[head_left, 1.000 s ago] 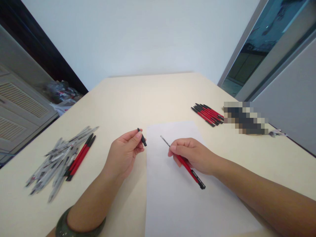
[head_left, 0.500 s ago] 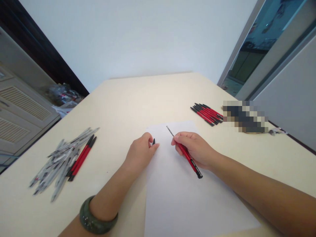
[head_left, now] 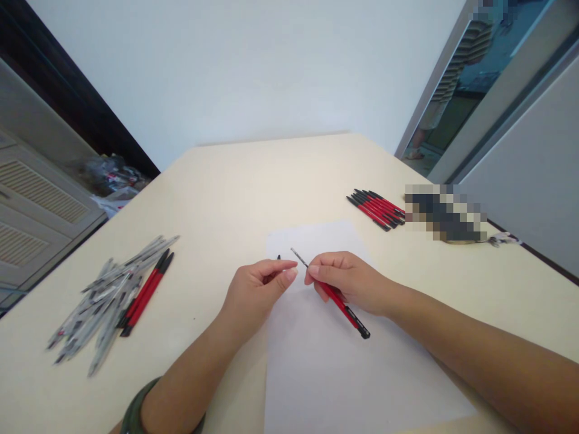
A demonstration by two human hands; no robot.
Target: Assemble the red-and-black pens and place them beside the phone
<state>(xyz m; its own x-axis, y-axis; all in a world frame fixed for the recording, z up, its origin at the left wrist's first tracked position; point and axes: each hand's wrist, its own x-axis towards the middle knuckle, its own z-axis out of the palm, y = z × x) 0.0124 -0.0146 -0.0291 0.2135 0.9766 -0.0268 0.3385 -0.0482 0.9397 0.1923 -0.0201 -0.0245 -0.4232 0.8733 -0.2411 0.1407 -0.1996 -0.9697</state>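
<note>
Pinched in my right hand (head_left: 346, 280) is a red pen (head_left: 337, 298) with a black end; its bare thin refill points up and left. My left hand (head_left: 260, 292) is just left of the refill tip, with its thumb and index fingertips close together. A small black tip (head_left: 279, 257) shows behind its fingers, and the rest of that piece is hidden. Both hands are over a white sheet of paper (head_left: 325, 374). Two red pens with black ends (head_left: 147, 292) lie at the left beside a pile of pens in clear wrappers (head_left: 108, 295).
A row of red and black pens (head_left: 377, 209) lies at the back right of the table (head_left: 244, 187). Beside it is a pixelated dark object (head_left: 446, 214). A person in striped clothing (head_left: 452, 66) stands beyond the doorway. Bags (head_left: 115, 181) sit past the left edge.
My left hand has turned, its fingers now reaching right toward the refill tip. My right hand has moved slightly left and down with the pen. A person has appeared in the doorway.
</note>
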